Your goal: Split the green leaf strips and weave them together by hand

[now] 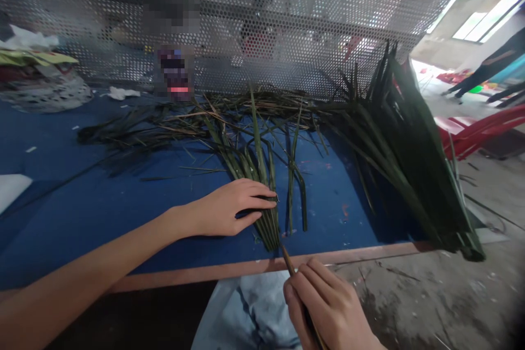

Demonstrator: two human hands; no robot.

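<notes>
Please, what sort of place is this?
Most likely a small handcraft workshop. Long green leaves lie loose on a blue worktable, a large stack of leaves lies at its right end, and a perforated metal screen closes the back. The right hand holds a thin stick.

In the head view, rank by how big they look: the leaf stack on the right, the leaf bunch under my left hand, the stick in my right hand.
1. leaf stack
2. leaf bunch
3. stick, mostly hidden in the right hand
</notes>
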